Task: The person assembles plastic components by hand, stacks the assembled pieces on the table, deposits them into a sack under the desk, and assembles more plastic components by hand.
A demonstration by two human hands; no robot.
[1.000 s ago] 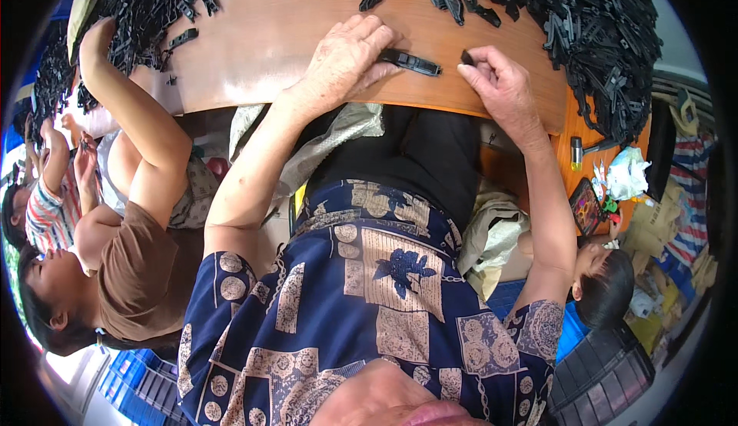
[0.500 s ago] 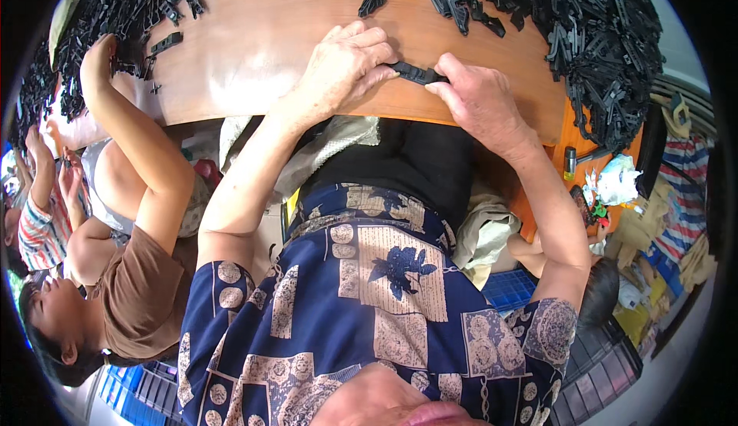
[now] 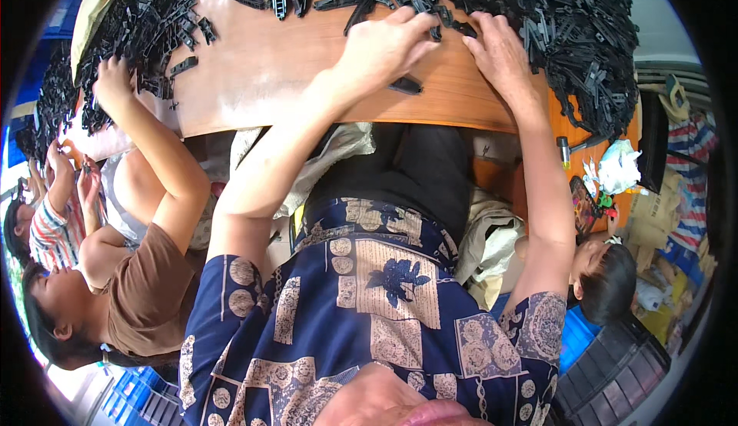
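My left hand [image 3: 387, 51] reaches over the table toward the near edge of a pile of black plastic parts [image 3: 565, 18]. Its thumb and fingers are apart, with a small black part [image 3: 436, 32] lying by the fingertips. On the right, my right hand [image 3: 501, 61] stretches its fingers out at the same pile edge, next to a few loose dark pieces. A single black plastic piece [image 3: 405, 85] rests on the bare wood below my left hand, touched by neither hand. What the pieces are for cannot be made out.
The brown wooden table [image 3: 269, 80] curves around me. To the left, a co-worker's hand [image 3: 114, 84] is at another heap of black parts [image 3: 142, 22]. A crumpled white plastic bag [image 3: 619, 166] and a small bottle [image 3: 564, 151] lie on the right. Another person sits at lower right.
Both hands have let go of the black plastic piece, which now lies on the table. They have moved forward to the pile, and their fingers have opened.
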